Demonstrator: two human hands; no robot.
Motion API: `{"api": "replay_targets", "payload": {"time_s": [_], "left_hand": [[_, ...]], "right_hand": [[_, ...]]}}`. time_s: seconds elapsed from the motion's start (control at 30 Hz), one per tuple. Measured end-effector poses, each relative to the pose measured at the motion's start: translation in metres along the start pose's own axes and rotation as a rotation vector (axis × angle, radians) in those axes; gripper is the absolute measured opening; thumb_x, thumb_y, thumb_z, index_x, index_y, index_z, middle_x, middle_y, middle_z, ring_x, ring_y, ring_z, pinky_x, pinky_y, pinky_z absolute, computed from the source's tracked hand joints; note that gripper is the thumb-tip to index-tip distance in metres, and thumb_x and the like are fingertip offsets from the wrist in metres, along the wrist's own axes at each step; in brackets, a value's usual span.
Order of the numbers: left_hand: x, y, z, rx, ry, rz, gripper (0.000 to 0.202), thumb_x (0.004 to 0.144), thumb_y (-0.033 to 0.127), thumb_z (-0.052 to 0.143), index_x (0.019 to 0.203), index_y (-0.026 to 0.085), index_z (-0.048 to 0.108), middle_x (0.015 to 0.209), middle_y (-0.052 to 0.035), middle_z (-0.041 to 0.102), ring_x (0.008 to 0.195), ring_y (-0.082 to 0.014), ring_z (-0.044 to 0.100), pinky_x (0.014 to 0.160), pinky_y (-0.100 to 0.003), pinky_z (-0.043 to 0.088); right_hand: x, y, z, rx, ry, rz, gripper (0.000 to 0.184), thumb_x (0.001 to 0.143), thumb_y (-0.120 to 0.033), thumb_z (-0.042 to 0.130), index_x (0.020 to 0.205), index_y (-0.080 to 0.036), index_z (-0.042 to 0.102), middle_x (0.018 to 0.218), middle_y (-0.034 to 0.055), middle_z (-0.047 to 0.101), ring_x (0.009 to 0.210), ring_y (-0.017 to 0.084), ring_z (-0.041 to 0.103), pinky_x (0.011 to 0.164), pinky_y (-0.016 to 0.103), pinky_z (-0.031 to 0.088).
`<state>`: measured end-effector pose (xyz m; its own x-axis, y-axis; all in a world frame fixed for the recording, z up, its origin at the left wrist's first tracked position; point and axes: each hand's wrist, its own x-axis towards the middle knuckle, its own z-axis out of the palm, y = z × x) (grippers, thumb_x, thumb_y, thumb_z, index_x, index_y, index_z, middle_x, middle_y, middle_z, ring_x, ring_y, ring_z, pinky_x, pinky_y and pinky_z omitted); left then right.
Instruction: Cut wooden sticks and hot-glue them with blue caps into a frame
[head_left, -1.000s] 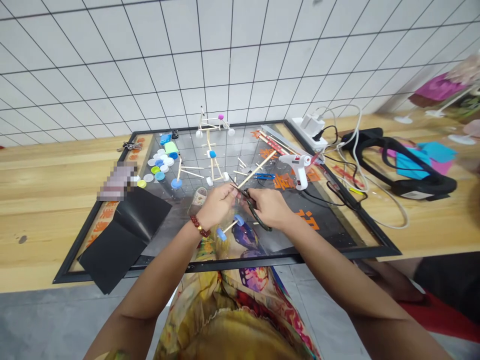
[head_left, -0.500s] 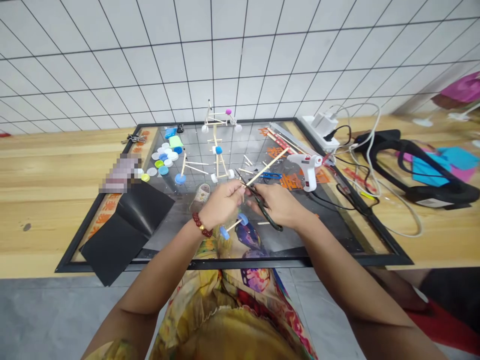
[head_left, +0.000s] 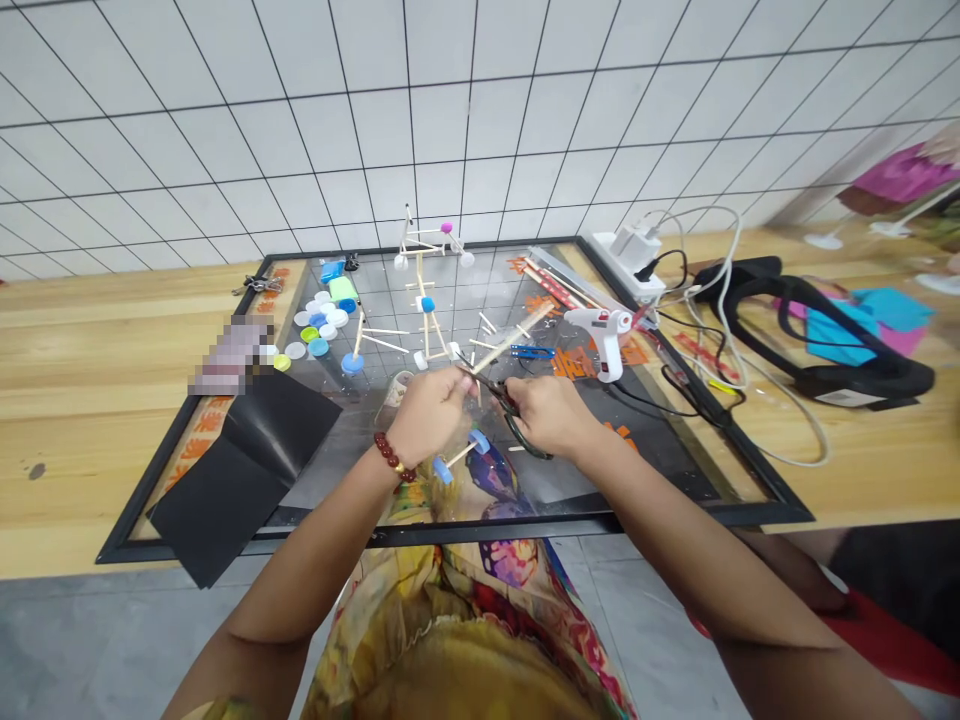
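Framed glass board (head_left: 525, 525) on a wooden desk (head_left: 97, 400); right hand (head_left: 551, 415) closed around black-handled scissors (head_left: 517, 420) above the board, left hand (head_left: 429, 413) pinching something too small to tell beside the blades (head_left: 480, 380); a slip of the blades could nick the left fingers (head_left: 454, 390).

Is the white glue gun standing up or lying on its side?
Lying on its side: the white hot glue gun rests flat on the framed sheet, with its handle toward the person.
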<state>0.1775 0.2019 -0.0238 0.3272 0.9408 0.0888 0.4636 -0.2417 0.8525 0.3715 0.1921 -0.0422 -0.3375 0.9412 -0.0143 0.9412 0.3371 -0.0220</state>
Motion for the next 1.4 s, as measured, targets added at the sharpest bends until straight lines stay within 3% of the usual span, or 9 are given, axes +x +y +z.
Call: {"api": "replay_targets", "payload": {"time_s": [0.13,0.3,0.43,0.53,0.7,0.9,1.1,1.23,1.4], "left_hand": [[0.002,-0.001,-0.002,-0.228,-0.108,-0.008,0.029,0.092,0.031,0.040,0.078,0.016,0.060,0.051,0.0044,0.038,0.047,-0.0104,0.035,0.051,-0.023,0.030],[-0.006,0.000,0.008,0.216,0.036,0.159,0.022,0.088,0.021,0.043,0.078,0.018,0.062,0.072,-0.0043,0.063,0.069,-0.0173,0.057,0.066,-0.027,0.039],[-0.007,-0.002,0.010,0.423,0.115,0.118,0.022,0.087,0.020,0.044,0.087,0.018,0.065,0.072,-0.0063,0.065,0.069,-0.0204,0.059,0.066,-0.030,0.037],[-0.003,-0.004,0.004,0.213,0.083,0.073,0.023,0.088,0.025,0.043,0.079,0.017,0.062,0.061,-0.0018,0.055,0.059,-0.0155,0.050,0.061,-0.027,0.035],[0.002,-0.004,-0.001,-0.335,-0.139,0.026,0.030,0.089,0.040,0.045,0.076,0.015,0.057,0.052,0.0056,0.036,0.048,-0.0090,0.032,0.052,-0.023,0.028],[0.000,-0.002,0.004,-0.156,-0.081,0.083,0.022,0.088,0.030,0.047,0.074,0.017,0.057,0.056,0.0042,0.042,0.052,-0.0096,0.037,0.053,-0.023,0.029],[0.000,0.001,0.004,-0.257,-0.133,0.129,0.019,0.087,0.029,0.046,0.078,0.016,0.057,0.060,0.0040,0.042,0.054,-0.0101,0.037,0.056,-0.023,0.031],[-0.003,0.002,0.005,-0.082,-0.117,0.181,0.019,0.088,0.025,0.045,0.077,0.017,0.058,0.065,0.0014,0.051,0.062,-0.0123,0.047,0.062,-0.023,0.036],[-0.007,0.000,0.005,0.298,0.039,0.201,0.022,0.089,0.021,0.042,0.082,0.019,0.063,0.073,-0.0026,0.064,0.068,-0.0165,0.057,0.068,-0.027,0.038]], "right_hand": [[-0.001,0.001,0.002,0.022,0.051,-0.012,0.026,0.081,-0.036,0.048,0.091,-0.017,0.063,0.080,0.0083,0.072,0.073,0.023,0.064,0.060,0.031,0.023],[-0.004,-0.012,-0.003,0.001,0.146,-0.004,0.032,0.084,-0.043,0.047,0.092,-0.016,0.062,0.083,0.0098,0.072,0.074,0.024,0.064,0.063,0.032,0.026],[-0.001,-0.012,-0.003,0.014,0.019,0.018,0.030,0.084,-0.040,0.047,0.091,-0.017,0.065,0.082,0.0100,0.073,0.073,0.023,0.065,0.059,0.030,0.024],[0.001,-0.004,0.000,0.043,0.001,-0.013,0.029,0.084,-0.038,0.048,0.091,-0.017,0.066,0.082,0.0097,0.073,0.074,0.022,0.064,0.058,0.029,0.024],[0.001,0.002,0.000,0.050,0.084,-0.032,0.029,0.082,-0.037,0.047,0.092,-0.017,0.065,0.082,0.0089,0.073,0.075,0.023,0.064,0.059,0.031,0.023],[-0.001,-0.009,-0.004,0.017,0.203,-0.037,0.034,0.082,-0.042,0.048,0.094,-0.013,0.060,0.088,0.0128,0.070,0.079,0.026,0.063,0.068,0.034,0.026],[-0.004,-0.009,-0.005,0.077,0.344,-0.086,0.041,0.080,-0.046,0.051,0.100,-0.011,0.057,0.095,0.0144,0.067,0.089,0.029,0.060,0.078,0.036,0.026],[-0.004,-0.008,-0.006,0.105,0.305,-0.104,0.038,0.080,-0.044,0.049,0.098,-0.012,0.057,0.093,0.0141,0.068,0.086,0.027,0.060,0.079,0.036,0.026],[-0.002,-0.010,-0.007,0.060,0.093,-0.102,0.032,0.081,-0.039,0.048,0.090,-0.012,0.062,0.079,0.0139,0.070,0.072,0.025,0.061,0.079,0.037,0.029]]}}
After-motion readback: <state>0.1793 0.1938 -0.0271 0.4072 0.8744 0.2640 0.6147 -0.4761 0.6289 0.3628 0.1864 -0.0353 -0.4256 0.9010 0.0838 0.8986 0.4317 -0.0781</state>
